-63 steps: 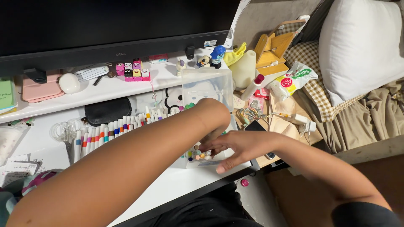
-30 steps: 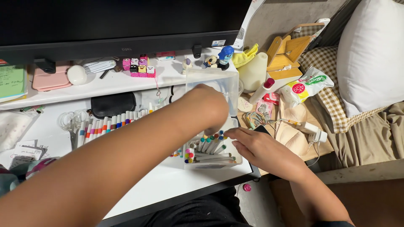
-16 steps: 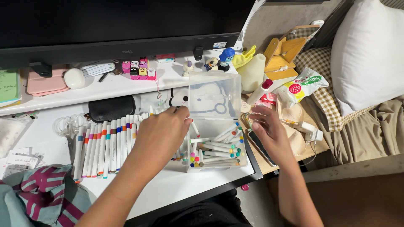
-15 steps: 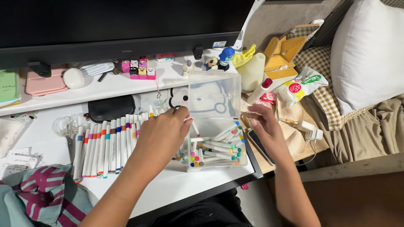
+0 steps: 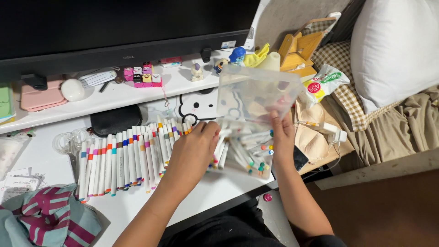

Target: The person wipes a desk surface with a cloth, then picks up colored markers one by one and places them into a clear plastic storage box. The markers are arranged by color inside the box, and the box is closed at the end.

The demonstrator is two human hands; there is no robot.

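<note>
A clear plastic box (image 5: 250,165) with its hinged lid (image 5: 256,91) up is tipped toward the left above the white desk (image 5: 201,196). My right hand (image 5: 281,135) grips the box's right wall. Several white markers with coloured caps (image 5: 242,153) slide about inside it and toward its left side. My left hand (image 5: 194,151) lies palm down at the box's left edge, fingers bent over markers there. I cannot see what its fingers hold. A long row of markers (image 5: 121,160) lies side by side on the desk, left of that hand.
A black monitor (image 5: 114,32) stands over a white shelf (image 5: 119,93) with a pink case (image 5: 40,97), toy cubes (image 5: 142,77) and figurines (image 5: 228,59). A black pouch (image 5: 114,120) and a striped cloth (image 5: 45,219) lie left. A side table (image 5: 340,147) with cables, a snack bag (image 5: 324,82) and a pillow (image 5: 393,45) are right.
My right hand has taken hold of the box and lifted and tilted it to the left. Markers have shifted toward my left hand, which stays at the box's left edge.
</note>
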